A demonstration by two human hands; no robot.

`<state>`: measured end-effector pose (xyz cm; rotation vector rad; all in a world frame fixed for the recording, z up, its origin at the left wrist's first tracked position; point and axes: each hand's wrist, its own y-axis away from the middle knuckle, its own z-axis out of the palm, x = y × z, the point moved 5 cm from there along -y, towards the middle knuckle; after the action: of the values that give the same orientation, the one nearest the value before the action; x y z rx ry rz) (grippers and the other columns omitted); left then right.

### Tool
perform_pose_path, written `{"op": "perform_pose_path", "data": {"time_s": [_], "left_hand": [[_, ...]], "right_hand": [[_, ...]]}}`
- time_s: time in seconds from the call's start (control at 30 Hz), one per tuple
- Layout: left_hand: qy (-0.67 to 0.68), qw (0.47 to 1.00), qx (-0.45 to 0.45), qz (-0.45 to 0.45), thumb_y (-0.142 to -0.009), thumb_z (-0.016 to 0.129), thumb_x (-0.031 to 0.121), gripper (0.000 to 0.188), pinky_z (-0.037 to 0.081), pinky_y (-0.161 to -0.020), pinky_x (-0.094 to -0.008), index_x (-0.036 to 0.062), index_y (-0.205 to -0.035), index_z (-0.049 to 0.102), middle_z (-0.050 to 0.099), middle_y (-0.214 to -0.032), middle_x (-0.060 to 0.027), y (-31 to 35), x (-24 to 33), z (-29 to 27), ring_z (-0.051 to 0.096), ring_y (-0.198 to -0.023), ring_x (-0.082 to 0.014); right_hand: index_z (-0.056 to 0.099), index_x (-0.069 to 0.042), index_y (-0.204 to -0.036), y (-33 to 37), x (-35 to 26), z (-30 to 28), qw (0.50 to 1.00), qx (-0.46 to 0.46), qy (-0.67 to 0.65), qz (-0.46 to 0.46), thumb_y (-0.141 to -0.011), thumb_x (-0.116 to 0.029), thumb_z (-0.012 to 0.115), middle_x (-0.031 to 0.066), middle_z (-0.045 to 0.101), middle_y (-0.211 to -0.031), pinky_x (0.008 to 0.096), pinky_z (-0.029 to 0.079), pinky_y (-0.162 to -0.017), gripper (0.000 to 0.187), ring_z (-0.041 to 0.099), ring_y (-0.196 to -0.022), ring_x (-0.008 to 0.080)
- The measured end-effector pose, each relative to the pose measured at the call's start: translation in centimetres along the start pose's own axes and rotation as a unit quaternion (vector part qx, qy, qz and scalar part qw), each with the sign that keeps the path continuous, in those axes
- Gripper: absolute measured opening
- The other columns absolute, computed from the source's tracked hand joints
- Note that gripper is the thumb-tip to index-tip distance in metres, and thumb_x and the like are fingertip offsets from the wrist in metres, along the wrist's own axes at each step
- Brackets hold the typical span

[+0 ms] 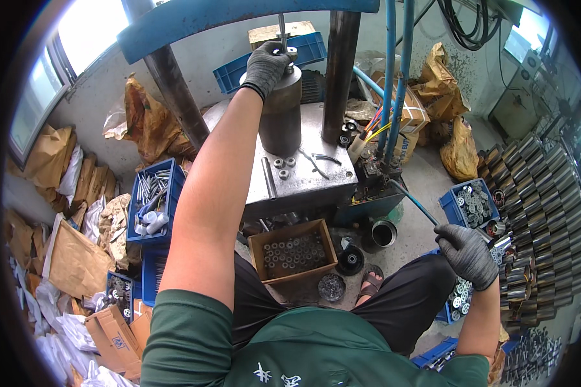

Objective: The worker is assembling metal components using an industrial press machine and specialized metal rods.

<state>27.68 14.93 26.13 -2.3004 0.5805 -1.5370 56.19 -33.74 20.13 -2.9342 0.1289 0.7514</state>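
Note:
My left hand (266, 68), in a grey glove, reaches over the top of a thick steel cylinder (281, 122). Its fingers close on a small round metal part (292, 53) by a slim upright rod (282, 29); the palm side is hidden. The cylinder stands on a metal press table (310, 180). My right hand (470, 255), also gloved, is wrapped round the end of a long blue lever (414, 201) that runs to a hydraulic unit. On the table lie a steel tube (268, 178), several small rings (283, 173) and pliers (314, 164).
Dark posts (341, 77) and a blue crossbeam (239, 19) frame the press. Below stands a wooden box (258, 258) of small rings. Blue bins (132, 219) flank me on the left. Stacked steel tubes (536, 213) and a bin of metal parts (443, 201) lie right.

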Motion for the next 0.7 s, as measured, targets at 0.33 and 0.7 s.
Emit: {"op": "perform_pose_path", "data": {"time_s": [0.33,0.7], "left_hand": [[0.076,0.996,-0.034,-0.017,-0.088,0.084,0.024,0.037,0.057,-0.072,-0.0252,0.0041,-0.116,0.072,0.073,-0.091,-0.0054,0.3,0.4,0.4,0.068,-0.076,-0.0099],[0.104,0.994,-0.039,-0.012,-0.088,0.081,0.014,0.042,0.058,-0.068,-0.0254,0.0023,-0.126,0.067,0.073,-0.097,-0.0085,-0.6,-0.3,0.4,0.069,-0.08,-0.0118]], "right_hand": [[0.071,-0.003,-0.107,-10.3,-4.1,-8.4,0.867,0.434,0.132,-0.204,-0.092,-0.005,0.07,0.02,0.072,-0.094,0.0414,0.057,-0.077,0.015,0.073,-0.087,0.0362],[0.076,-0.009,-0.117,-21.1,-0.7,-11.6,0.931,0.349,0.11,-0.014,-0.092,-0.025,0.064,0.0206,0.074,-0.106,0.0418,0.057,-0.091,0.032,0.073,-0.098,0.0357]]}}
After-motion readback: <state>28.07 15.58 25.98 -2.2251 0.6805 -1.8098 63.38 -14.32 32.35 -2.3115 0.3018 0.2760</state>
